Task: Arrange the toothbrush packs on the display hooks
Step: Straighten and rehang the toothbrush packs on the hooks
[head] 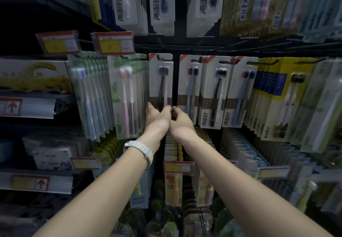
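Here both arms reach up into a dim shop display of hanging toothbrush packs. The left hand [157, 118], with a pale watch [142, 150] on its wrist, grips the bottom of a white toothbrush pack [160, 81] that hangs on a black display hook [159, 57]; its thumb and fingers wrap the lower edge of the card. The right hand [180, 121] sits just beside it, wrists nearly touching, with its fingers curled toward the dark gap between this pack and the neighbouring pack [188, 85] on the right; whether those fingers actually pinch anything cannot be told from this angle. Further right hang two more white packs of the same kind, then a row of yellow-and-blue packs [273, 92]. To the left of the held pack hang green-backed packs [127, 96] with pink brushes, and above them sit two red-and-yellow price tags [114, 43]. More white packs hang on the row above, and lower hooks below the arms carry further stock, too blurred to read.
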A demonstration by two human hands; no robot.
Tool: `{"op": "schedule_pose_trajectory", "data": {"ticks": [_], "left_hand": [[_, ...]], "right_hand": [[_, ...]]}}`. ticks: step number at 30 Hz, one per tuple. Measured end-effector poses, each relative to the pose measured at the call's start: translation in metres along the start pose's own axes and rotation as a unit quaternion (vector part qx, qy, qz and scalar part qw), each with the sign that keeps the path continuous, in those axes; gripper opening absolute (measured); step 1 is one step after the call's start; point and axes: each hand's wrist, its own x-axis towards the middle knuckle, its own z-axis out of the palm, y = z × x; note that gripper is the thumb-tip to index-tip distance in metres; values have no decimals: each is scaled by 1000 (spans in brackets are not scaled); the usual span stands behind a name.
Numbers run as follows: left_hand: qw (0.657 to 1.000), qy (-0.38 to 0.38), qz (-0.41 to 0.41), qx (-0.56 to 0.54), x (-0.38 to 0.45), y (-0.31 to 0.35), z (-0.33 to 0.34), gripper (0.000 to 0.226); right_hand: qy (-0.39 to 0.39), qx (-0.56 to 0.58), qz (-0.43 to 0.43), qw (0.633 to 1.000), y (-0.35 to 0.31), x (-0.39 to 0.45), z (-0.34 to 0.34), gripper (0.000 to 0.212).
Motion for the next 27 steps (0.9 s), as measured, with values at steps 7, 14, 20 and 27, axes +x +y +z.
{"op": "schedule_pose_trajectory", "data": {"ticks": [7,14,20,27], "left_hand": [[999,-27,16,-42,-21,1,-11,94],[998,-54,23,-9,-41,9,-35,60],[998,-52,22,-12,-68,24,-49,28],[998,-48,41,-2,-108,28,-60,28]], "right_hand": [[14,30,-4,999,-5,-14,-6,48],[32,36,-33,998,-14,-34,-27,32],[-10,44,-21,999,-32,-57,-43,23],[-39,28,-21,999,-45,-98,-55,19]]}}
